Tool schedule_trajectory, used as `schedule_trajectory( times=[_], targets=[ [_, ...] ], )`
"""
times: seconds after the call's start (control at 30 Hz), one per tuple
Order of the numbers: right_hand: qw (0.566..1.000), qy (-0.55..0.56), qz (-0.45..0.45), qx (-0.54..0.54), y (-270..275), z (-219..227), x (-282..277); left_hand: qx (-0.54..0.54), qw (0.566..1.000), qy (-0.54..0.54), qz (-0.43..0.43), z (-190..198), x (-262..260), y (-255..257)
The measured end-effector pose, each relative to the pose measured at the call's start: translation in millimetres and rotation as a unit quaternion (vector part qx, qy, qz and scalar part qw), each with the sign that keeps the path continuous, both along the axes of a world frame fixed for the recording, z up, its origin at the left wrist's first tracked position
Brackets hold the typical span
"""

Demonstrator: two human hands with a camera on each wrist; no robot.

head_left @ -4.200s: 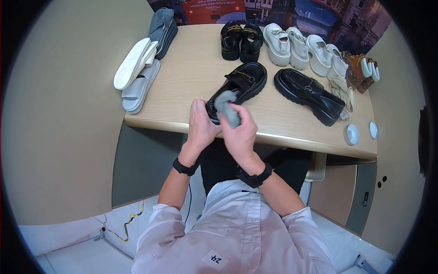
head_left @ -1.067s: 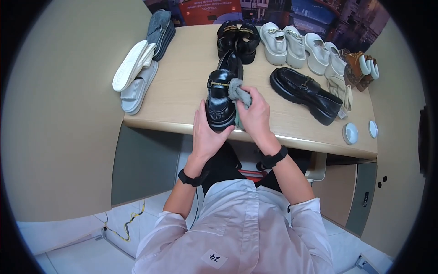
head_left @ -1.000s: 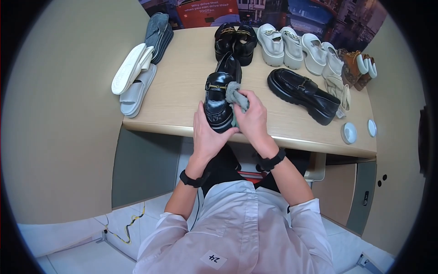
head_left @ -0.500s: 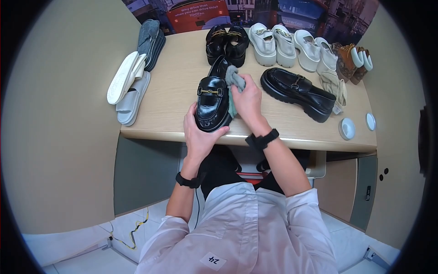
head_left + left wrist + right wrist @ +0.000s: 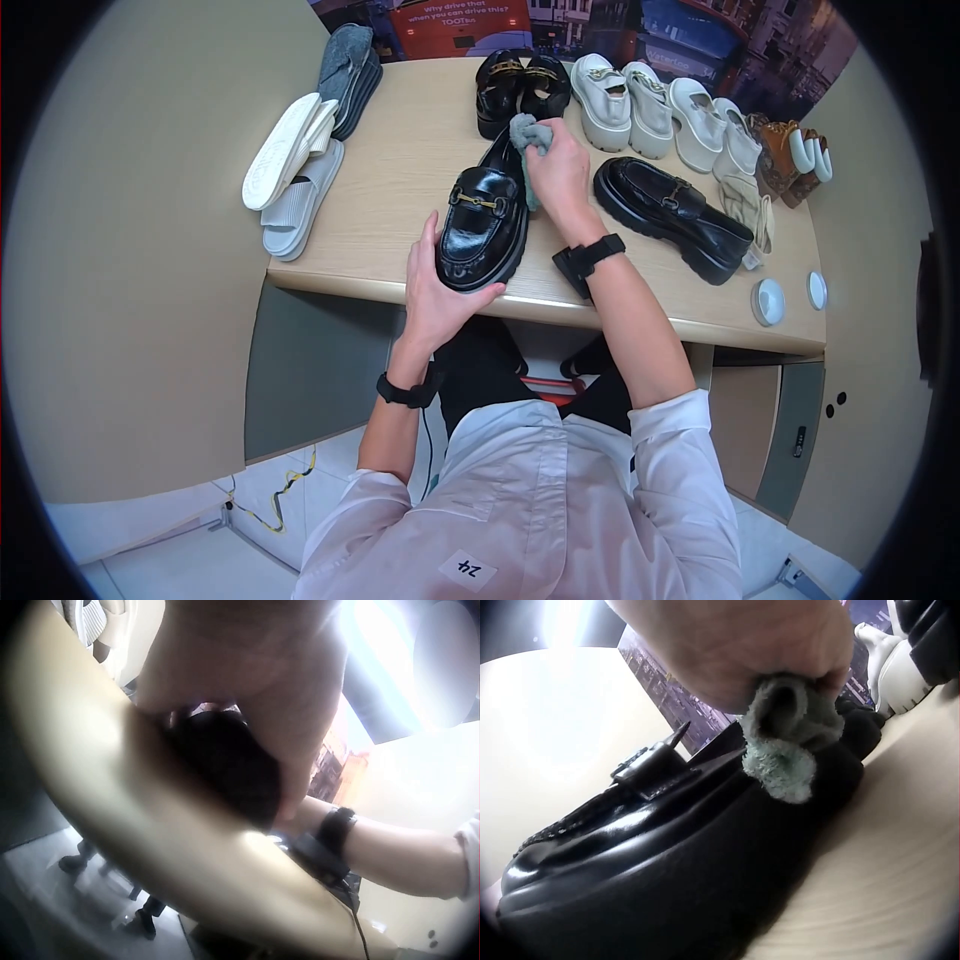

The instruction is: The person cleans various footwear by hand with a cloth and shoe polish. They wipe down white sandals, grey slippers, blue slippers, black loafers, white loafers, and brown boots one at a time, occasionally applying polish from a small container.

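Observation:
A glossy black loafer (image 5: 480, 232) with a gold bit stands near the table's front edge, toe towards me. My left hand (image 5: 436, 300) grips its toe, thumb on one side and fingers on the other. In the left wrist view that hand (image 5: 247, 667) wraps the dark toe end. My right hand (image 5: 564, 180) holds a bunched grey-green cloth (image 5: 530, 134) against the loafer's heel end. The right wrist view shows the cloth (image 5: 784, 742) folded under the fingers, overlapping the shoe's side. The matching loafer (image 5: 672, 215) lies to the right, apart from both hands.
Black chunky shoes (image 5: 522, 85) stand just behind the heel. White platform shoes (image 5: 620, 105), brown boots (image 5: 790, 160) and a beige cloth (image 5: 748, 205) line the right. Slippers (image 5: 300, 190) lie left. Two small white dishes (image 5: 768, 302) sit at the front right.
The loafer has been turned round from toe away to toe towards me. Over the last second, my right hand and cloth have slid along its side to the heel.

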State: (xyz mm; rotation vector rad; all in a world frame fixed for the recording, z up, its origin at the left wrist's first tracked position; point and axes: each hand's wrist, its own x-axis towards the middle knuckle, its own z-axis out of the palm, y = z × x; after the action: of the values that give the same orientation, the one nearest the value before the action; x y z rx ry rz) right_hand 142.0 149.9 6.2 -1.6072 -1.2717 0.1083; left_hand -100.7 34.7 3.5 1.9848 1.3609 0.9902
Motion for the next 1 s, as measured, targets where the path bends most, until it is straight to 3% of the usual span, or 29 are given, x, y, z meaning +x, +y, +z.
schedule_trajectory(
  times=[0.13, 0.23, 0.37, 0.47, 0.6, 0.87, 1.0],
  targets=[
    [0.997, 0.055, -0.058, -0.021, -14, 27, 26, -0.019, 1.0, -0.015, 0.006, -2, -6, 1],
    [0.983, 0.171, -0.065, 0.007, -22, 27, 54, -0.007, 1.0, 0.005, -0.002, -5, -6, 3],
    [0.983, 0.176, -0.012, -0.048, -38, 32, 22, -0.003, 1.0, 0.014, -0.001, -8, -5, 3],
    [0.988, 0.111, 0.003, -0.103, -35, 26, -24, 0.002, 1.0, 0.012, -0.004, -8, -6, 2],
    [0.99, 0.068, -0.04, -0.119, -32, 27, -45, 0.002, 1.0, 0.013, 0.0, -5, -4, -1],
    [0.996, -0.083, -0.026, 0.007, -24, 14, -27, 0.027, 0.999, 0.018, 0.002, -10, -8, 1],
    [0.995, -0.092, -0.033, -0.008, -25, 19, -1, -0.008, 1.0, 0.011, -0.007, 0, -13, 2]
  ],
)
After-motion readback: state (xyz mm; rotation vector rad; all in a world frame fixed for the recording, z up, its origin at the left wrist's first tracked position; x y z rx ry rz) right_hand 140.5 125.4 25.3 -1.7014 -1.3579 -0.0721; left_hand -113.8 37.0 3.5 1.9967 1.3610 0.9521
